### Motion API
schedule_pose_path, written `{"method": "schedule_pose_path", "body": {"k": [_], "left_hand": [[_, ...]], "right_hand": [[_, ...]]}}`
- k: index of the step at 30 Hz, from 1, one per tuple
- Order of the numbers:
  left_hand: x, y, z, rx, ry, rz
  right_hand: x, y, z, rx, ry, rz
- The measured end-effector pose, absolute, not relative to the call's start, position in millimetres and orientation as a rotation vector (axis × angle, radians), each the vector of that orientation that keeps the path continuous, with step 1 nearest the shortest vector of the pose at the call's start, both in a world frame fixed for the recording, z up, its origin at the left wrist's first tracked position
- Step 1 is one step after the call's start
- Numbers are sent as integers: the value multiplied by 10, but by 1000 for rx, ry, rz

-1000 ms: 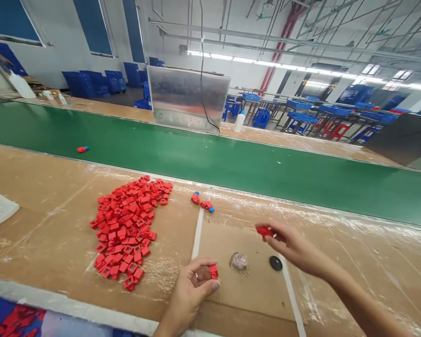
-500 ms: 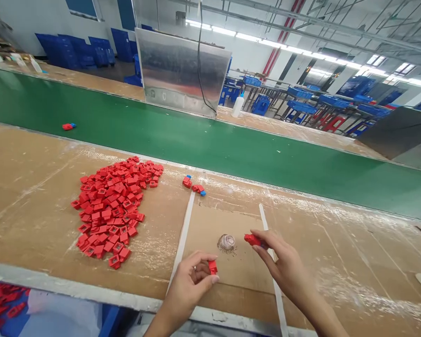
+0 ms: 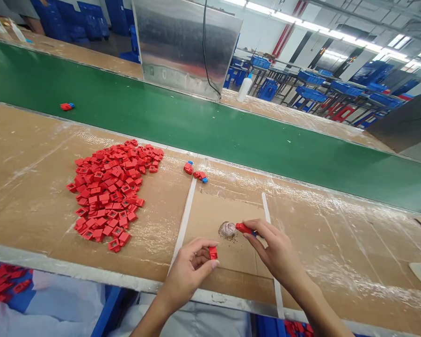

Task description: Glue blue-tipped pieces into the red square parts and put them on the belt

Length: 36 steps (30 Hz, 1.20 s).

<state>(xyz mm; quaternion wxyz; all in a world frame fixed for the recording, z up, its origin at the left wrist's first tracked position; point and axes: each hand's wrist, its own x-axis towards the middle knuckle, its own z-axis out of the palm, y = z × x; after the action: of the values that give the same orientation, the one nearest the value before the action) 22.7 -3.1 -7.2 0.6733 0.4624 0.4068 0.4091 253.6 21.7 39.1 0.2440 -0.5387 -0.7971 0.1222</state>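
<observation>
Red plastic parts (image 3: 213,252) sit clenched in our left grip (image 3: 187,276) and right grip (image 3: 277,250) at lower center, one touching a round dome (image 3: 227,230).

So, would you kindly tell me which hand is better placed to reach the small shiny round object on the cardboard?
The right hand looks better placed: the red plastic part it holds sits right beside the shiny round object. The left hand is farther off, holding another red part.
</observation>
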Motion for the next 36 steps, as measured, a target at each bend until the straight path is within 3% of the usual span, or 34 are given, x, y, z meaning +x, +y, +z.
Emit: {"method": "schedule_pose_path", "body": {"k": [36], "left_hand": [[230,-51,-81,966,865,909]], "right_hand": [[2459,187,415,-1475,-2214,291]]}}
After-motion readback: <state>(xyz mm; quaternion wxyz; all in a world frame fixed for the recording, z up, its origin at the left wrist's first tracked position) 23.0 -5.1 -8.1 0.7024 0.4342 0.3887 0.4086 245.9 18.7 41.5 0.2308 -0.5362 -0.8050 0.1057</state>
